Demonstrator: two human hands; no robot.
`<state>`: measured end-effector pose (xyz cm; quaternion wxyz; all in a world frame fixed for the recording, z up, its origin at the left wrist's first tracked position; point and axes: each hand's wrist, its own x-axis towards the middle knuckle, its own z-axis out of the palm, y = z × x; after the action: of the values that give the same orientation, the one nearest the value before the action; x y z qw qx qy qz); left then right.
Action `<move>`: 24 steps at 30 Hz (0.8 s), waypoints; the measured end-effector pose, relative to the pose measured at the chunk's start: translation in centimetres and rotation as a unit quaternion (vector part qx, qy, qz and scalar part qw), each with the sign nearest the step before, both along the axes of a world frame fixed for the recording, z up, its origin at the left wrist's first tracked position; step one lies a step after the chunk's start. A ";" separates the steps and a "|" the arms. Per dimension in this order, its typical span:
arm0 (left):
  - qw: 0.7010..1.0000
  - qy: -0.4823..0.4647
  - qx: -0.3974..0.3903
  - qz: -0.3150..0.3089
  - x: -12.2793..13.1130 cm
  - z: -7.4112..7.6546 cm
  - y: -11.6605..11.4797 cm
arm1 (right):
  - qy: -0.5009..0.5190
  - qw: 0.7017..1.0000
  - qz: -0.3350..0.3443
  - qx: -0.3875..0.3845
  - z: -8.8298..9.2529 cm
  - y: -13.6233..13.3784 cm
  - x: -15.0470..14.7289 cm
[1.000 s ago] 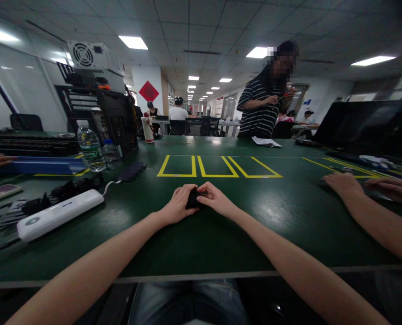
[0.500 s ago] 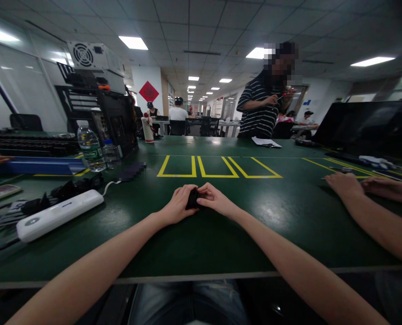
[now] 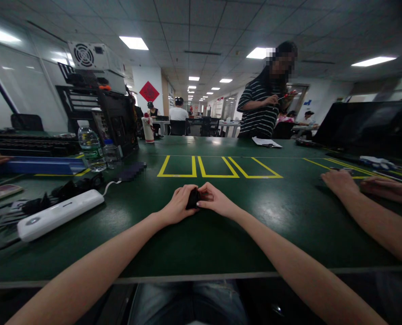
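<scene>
Your left hand (image 3: 178,206) and right hand (image 3: 217,201) meet at the middle of the dark green counter (image 3: 221,246), with both forearms stretched forward across its near edge. Between them is a small black object (image 3: 192,198), pinched from both sides. The left grip is closed on its left side, fingers curled over the top. The right grip is closed on its right side with thumb and forefinger, the thumbnail showing. The object is dark and mostly covered, so its kind cannot be told; it appears to be low over the counter or resting on it.

The object lies on the near side of the yellow tape outlines (image 3: 217,167), apart from them. To your left lies a white oblong plastic device (image 3: 60,214) with a white cable at its far end. Beyond that stands a clear plastic water bottle (image 3: 91,149) with a green label.

At the right, a co-worker's hand (image 3: 339,183) rests on the counter, well apart from yours. A person in a striped shirt (image 3: 260,110) stands at the far edge, beside white papers (image 3: 267,142).
</scene>
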<state>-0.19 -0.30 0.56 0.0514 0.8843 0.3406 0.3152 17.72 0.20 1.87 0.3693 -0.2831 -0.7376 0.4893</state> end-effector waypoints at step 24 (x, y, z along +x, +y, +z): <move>1.000 0.002 -0.006 0.000 0.0 0.1 0.0 | 0.011 0.999 -0.030 0.008 -0.2 0.1 0.0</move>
<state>-0.20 -0.33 0.64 0.0566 0.8847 0.3424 0.3113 17.67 0.30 1.64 0.3941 -0.2966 -0.7287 0.4750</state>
